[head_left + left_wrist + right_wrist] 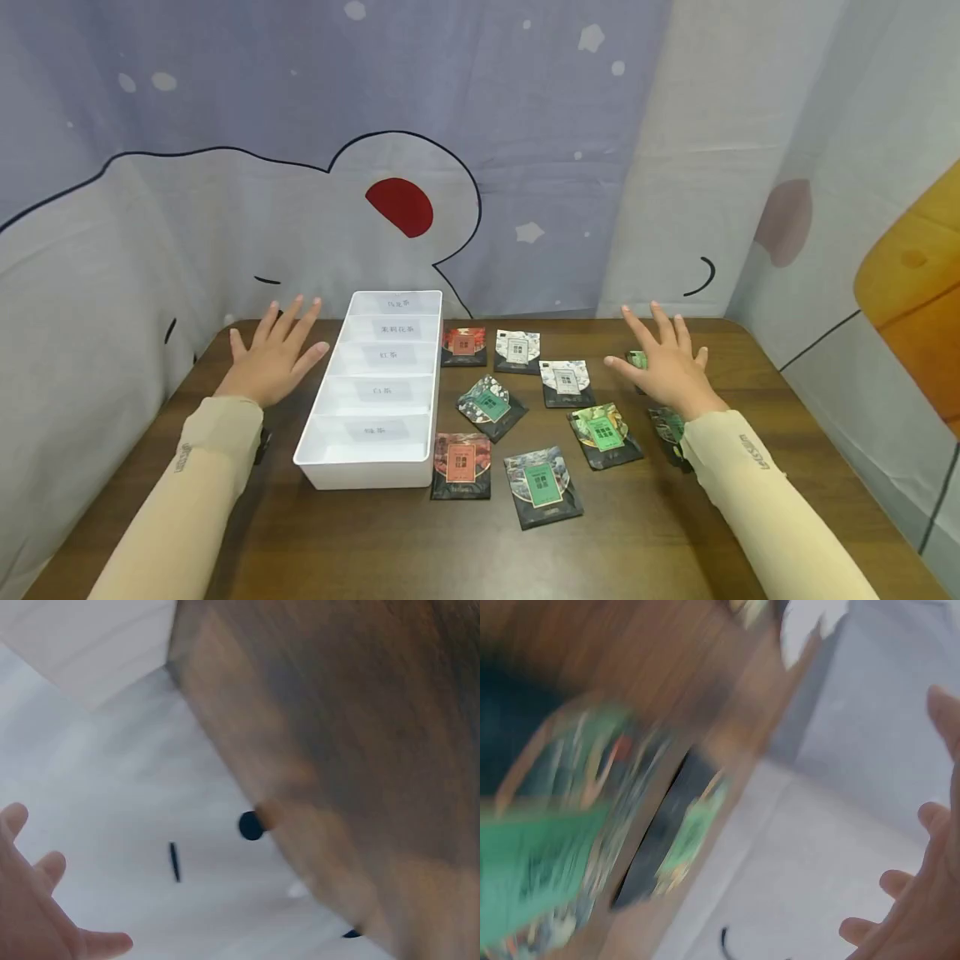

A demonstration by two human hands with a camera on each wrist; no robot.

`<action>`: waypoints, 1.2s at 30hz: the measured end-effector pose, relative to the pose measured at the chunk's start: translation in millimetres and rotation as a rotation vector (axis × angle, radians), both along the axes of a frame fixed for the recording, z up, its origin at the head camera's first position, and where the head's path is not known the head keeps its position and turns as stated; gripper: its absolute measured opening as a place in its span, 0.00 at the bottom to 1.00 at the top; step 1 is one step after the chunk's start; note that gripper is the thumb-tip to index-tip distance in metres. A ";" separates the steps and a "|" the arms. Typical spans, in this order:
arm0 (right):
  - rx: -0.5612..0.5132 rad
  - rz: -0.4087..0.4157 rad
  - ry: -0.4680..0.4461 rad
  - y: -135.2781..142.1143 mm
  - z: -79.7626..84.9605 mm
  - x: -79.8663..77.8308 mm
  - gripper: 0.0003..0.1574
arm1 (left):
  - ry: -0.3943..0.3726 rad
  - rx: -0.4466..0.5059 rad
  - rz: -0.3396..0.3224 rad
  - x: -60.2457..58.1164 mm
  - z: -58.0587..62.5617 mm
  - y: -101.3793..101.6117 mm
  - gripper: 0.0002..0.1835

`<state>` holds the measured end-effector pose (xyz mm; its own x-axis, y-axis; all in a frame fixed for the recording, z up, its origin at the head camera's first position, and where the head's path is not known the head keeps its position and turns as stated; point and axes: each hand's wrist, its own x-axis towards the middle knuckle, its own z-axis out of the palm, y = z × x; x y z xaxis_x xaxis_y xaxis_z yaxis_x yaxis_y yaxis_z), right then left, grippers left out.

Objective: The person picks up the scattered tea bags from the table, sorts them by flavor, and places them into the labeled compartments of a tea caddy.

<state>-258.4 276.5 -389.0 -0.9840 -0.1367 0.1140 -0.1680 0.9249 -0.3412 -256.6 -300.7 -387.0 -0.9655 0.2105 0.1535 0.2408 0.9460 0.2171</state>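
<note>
My left hand (272, 360) is held out beside the left side of a white divided box (367, 475), fingers spread and holding nothing. The box has several compartments in a row, each with a paper label of Chinese characters. On the right, my right hand (670, 368) hovers with spread fingers, partly covering a green tea sachet (638, 360); another dark green sachet (667, 425) lies by its wrist. Between box and right hand lie two red sachets (461, 467), two white-fronted sachets (517, 350) and several green-labelled sachets (543, 487). The right wrist view shows a blurred green-labelled sachet (540, 862) close up.
Everything rests on a brown wooden table (360, 542). A printed curtain (540, 167) hangs right behind its far edge, and another panel (847, 275) runs along the right side.
</note>
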 end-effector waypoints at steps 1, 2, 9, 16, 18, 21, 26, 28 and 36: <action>-0.015 0.012 0.013 -3.7 1.1 4.3 0.58 | 0.014 -0.010 -0.016 2.7 1.6 1.2 0.40; -0.033 0.025 0.029 -7.1 1.7 8.6 0.57 | 0.029 -0.019 -0.030 5.5 2.9 2.8 0.40; -0.211 0.109 0.079 -30.7 1.0 40.4 0.46 | 0.079 -0.034 -0.093 24.5 3.0 10.3 0.38; -0.351 0.119 -0.009 -50.9 -3.5 65.3 0.32 | 0.031 -0.054 -0.104 35.3 1.1 14.9 0.36; -0.390 0.118 -0.061 -55.8 -5.1 70.2 0.29 | 0.008 -0.069 -0.108 37.3 -0.1 16.4 0.36; -0.439 0.114 -0.150 -62.8 -9.3 75.3 0.26 | -0.022 -0.079 -0.108 39.9 -0.9 19.6 0.36; -0.510 0.115 -0.298 -73.3 -18.2 81.4 0.23 | -0.054 -0.076 -0.117 41.9 -1.8 23.3 0.37; -0.527 0.121 -0.328 -76.8 -21.1 83.3 0.23 | -0.057 -0.071 -0.126 42.0 -2.1 24.4 0.37; -0.516 0.157 -0.375 -88.7 -26.9 86.7 0.20 | -0.044 -0.081 -0.156 41.1 -6.8 28.4 0.37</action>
<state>-171.7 187.8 -415.9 -0.9425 -0.3016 -0.1438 -0.0708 0.6011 -0.7960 -215.6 -272.3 -393.9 -0.9255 0.3683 0.0879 0.3779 0.9127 0.1551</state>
